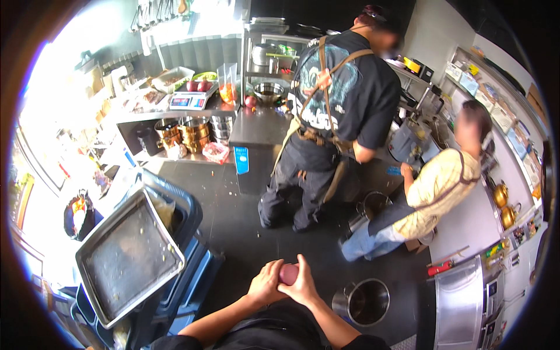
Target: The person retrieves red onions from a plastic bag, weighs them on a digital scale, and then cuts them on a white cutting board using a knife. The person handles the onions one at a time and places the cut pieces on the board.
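A red onion (288, 274) is held between both hands in front of my body. My left hand (266, 283) has its fingers curled against the onion's left side. On the other side my right hand (302, 282) grips it with the thumb below and the fingers raised along its right edge. To the left of my hands a metal sheet tray (127, 258) with small scraps on it rests tilted on blue plastic bins (197, 210). On the floor at my right stands a tall steel pot (369, 302).
A person in a black T-shirt (345, 87) stands ahead at a dark counter (258, 127). Another person in a yellow checked shirt (442, 183) is at the right, near a second pot (374, 203) on the floor. A kitchen scale (190, 100) with red onions sits on the back counter.
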Demonstrator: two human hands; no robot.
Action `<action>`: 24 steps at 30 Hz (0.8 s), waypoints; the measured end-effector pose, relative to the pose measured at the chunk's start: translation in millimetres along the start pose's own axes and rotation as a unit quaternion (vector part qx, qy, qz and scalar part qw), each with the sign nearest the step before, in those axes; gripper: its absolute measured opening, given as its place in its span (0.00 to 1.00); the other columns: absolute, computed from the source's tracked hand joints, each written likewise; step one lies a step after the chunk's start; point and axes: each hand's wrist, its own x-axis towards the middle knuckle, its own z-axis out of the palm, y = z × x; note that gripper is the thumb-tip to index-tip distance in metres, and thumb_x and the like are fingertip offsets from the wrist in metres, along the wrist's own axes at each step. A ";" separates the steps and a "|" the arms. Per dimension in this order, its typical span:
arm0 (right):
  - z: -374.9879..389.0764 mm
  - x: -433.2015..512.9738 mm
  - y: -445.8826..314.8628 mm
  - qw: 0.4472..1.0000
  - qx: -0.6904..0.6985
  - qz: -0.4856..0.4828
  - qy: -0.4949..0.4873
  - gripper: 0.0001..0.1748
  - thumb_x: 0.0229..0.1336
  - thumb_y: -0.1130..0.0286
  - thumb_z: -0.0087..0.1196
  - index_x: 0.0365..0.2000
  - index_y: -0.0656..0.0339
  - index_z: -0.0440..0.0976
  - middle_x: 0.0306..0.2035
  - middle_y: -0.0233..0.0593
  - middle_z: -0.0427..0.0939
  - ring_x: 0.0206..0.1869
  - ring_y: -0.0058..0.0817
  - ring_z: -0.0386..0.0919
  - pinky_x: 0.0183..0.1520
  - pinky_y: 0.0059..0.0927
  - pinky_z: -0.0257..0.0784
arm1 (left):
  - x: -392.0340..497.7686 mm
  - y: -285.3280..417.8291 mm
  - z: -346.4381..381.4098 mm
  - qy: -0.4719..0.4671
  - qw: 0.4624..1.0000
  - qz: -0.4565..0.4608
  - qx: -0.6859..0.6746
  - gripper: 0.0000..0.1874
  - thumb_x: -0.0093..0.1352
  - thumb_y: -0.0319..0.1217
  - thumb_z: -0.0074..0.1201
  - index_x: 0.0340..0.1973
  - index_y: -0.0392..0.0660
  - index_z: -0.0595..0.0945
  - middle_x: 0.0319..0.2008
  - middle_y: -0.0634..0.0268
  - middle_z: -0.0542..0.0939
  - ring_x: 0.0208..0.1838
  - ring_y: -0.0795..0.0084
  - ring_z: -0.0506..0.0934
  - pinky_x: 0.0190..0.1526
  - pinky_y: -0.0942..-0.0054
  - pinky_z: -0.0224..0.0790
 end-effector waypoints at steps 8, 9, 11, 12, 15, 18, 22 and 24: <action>81.7 234.7 -68.5 0.965 0.057 -0.165 -0.197 0.62 0.35 0.59 0.73 0.66 0.71 0.47 0.51 0.62 0.70 0.54 0.55 0.70 0.61 0.48 0.65 | 103.9 -105.0 -89.2 0.210 0.961 -0.165 0.067 0.49 0.46 0.37 0.75 0.60 0.34 0.66 0.53 0.45 0.74 0.55 0.44 0.75 0.55 0.56 0.70; 95.7 256.7 -76.5 0.956 0.048 -0.162 -0.241 0.63 0.35 0.57 0.73 0.66 0.70 0.47 0.51 0.62 0.70 0.54 0.55 0.71 0.61 0.47 0.65 | 110.6 -117.9 -98.7 0.230 0.953 -0.188 0.060 0.50 0.46 0.37 0.75 0.60 0.34 0.66 0.53 0.45 0.74 0.55 0.44 0.74 0.56 0.56 0.70; 123.2 296.9 -89.9 0.937 0.050 -0.190 -0.289 0.64 0.36 0.57 0.72 0.67 0.69 0.45 0.52 0.63 0.69 0.55 0.55 0.70 0.61 0.47 0.65 | 122.9 -145.1 -113.5 0.273 0.932 -0.221 0.088 0.51 0.46 0.38 0.76 0.61 0.34 0.64 0.53 0.45 0.73 0.56 0.44 0.74 0.57 0.57 0.69; 136.2 315.7 -95.0 0.929 0.052 -0.197 -0.309 0.64 0.36 0.56 0.72 0.68 0.69 0.45 0.53 0.64 0.69 0.55 0.55 0.70 0.62 0.47 0.65 | 129.4 -159.1 -119.4 0.285 0.927 -0.229 0.082 0.53 0.46 0.38 0.76 0.62 0.34 0.63 0.54 0.44 0.73 0.56 0.45 0.74 0.57 0.58 0.68; 171.8 374.3 -102.5 0.913 0.018 -0.203 -0.352 0.65 0.35 0.54 0.72 0.68 0.69 0.45 0.55 0.64 0.67 0.58 0.56 0.69 0.63 0.46 0.65 | 156.0 -202.2 -134.7 0.307 0.914 -0.265 -0.011 0.58 0.44 0.38 0.78 0.65 0.34 0.60 0.57 0.47 0.71 0.56 0.48 0.74 0.56 0.59 0.70; 199.4 454.7 -104.2 0.912 -0.009 -0.198 -0.359 0.65 0.34 0.53 0.73 0.67 0.70 0.47 0.57 0.65 0.66 0.60 0.54 0.69 0.65 0.45 0.63 | 194.3 -239.0 -152.2 0.301 0.899 -0.303 -0.098 0.62 0.44 0.38 0.80 0.68 0.35 0.57 0.58 0.48 0.70 0.57 0.53 0.74 0.55 0.61 0.71; 230.2 596.5 -128.4 0.943 -0.032 -0.193 -0.269 0.65 0.32 0.55 0.74 0.66 0.71 0.47 0.57 0.66 0.67 0.60 0.54 0.68 0.63 0.46 0.65 | 237.8 -262.7 -184.5 0.343 0.882 -0.315 -0.068 0.28 0.56 0.33 0.72 0.50 0.41 0.78 0.54 0.54 0.76 0.52 0.54 0.77 0.53 0.61 0.72; 251.9 658.4 -145.7 0.957 -0.046 -0.235 -0.160 0.65 0.31 0.56 0.74 0.65 0.72 0.47 0.58 0.66 0.66 0.61 0.53 0.68 0.63 0.45 0.65 | 246.1 -271.1 -199.4 0.339 0.880 -0.329 -0.055 0.16 0.58 0.32 0.69 0.38 0.40 0.81 0.48 0.56 0.80 0.49 0.55 0.78 0.52 0.62 0.72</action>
